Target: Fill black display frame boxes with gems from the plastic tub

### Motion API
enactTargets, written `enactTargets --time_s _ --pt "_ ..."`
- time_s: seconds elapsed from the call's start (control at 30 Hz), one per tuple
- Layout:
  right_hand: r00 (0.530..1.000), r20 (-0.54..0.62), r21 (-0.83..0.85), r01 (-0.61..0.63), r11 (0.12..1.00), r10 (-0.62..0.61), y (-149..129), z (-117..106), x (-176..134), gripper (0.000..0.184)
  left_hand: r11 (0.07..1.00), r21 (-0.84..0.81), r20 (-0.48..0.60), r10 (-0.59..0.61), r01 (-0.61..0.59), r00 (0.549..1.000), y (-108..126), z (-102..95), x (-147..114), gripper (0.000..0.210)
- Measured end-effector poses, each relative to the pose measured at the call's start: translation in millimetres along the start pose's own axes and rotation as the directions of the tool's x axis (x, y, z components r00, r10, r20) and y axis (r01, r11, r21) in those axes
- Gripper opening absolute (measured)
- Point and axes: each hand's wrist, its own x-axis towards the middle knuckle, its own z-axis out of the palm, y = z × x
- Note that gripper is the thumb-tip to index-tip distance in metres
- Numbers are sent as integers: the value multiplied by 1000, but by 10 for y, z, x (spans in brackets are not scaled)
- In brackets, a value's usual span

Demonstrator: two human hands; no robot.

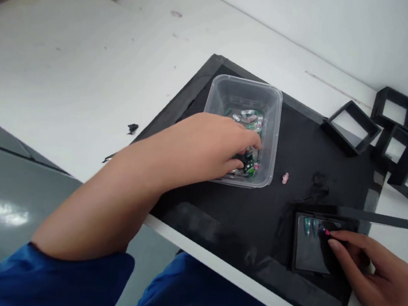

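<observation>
My left hand [220, 145] reaches over the near-left rim of a clear plastic tub [272, 146]. Its thumb and forefinger are apart, close to a loose pile of decorated false nails [250, 166] in green, silver and pink; the other fingertips are partly hidden. Over on the right, my right hand [371, 273] pinches a dark false nail with a bright pink decoration [324, 231] between thumb and forefinger. That nail is at the upper part of an opened flat black case [306, 257], beside two green false nails [311, 226] standing in a row there.
Several black square frames [352, 126] lie at the far right. A small pink piece [285, 178] rests on the black mat [217, 224], between tub and case. The case's lid [374, 218] stands up along its far side. Black scraps [132, 128] lie on the white table [88, 69].
</observation>
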Motion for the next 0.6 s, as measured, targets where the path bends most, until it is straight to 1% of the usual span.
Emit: enactTargets --time_s 0.07,0.13,0.27,0.37,0.53,0.6 --pt "1000 21 -3 13 1000 -13 8 -5 -7 14 1000 9 -21 -2 2 1000 -1 -15 -13 39" --pt "999 36 1 17 1000 -18 12 -14 -12 15 1000 12 -30 -13 14 999 7 -36 -20 35" --pt "998 50 0 48 999 -48 5 -48 -10 14 998 0 15 -64 64 998 38 -54 -11 27" --pt "996 59 -27 75 997 -73 12 -69 -8 15 996 2 29 -87 87 996 43 -29 6 25" --pt "994 65 -47 90 995 -87 28 -59 -12 16 1000 -4 -25 -6 6 1000 -1 29 34 32" --pt "994 51 -44 96 994 -93 16 -53 -4 15 1000 10 -32 -5 5 999 -13 32 42 34"
